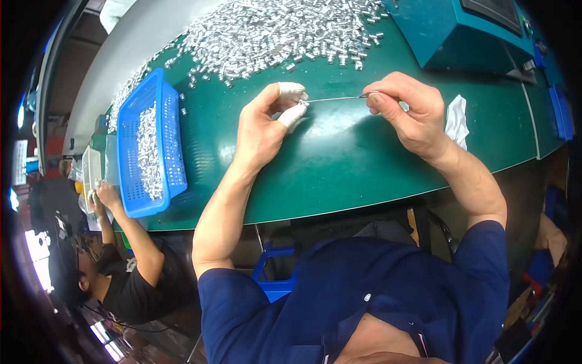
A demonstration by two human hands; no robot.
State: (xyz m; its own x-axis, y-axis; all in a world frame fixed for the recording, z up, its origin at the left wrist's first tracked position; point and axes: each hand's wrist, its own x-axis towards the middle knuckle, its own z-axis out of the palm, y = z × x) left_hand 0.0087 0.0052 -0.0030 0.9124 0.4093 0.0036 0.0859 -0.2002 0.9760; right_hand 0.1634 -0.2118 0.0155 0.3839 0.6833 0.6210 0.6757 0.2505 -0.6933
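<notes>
My left hand (265, 124), with white covers on the thumb and a finger, pinches a small silvery metal part (304, 103). Between my two hands runs a thin, straight metal rod (333, 99), level above the green table (303, 182). Its left end meets the small part; whether it goes inside cannot be made out. My right hand (412, 112) is closed around the rod's other end, where a dark loop or handle shows between thumb and fingers. Beyond my hands lies a wide heap of similar silvery parts (273, 36).
To the left stands a blue perforated basket (176, 164) holding more silvery parts. A teal machine (467, 36) occupies the far right. Crumpled white paper or cloth (457, 123) lies beside my right wrist. At the far left another person (139, 273) works at a pale tray (91, 167).
</notes>
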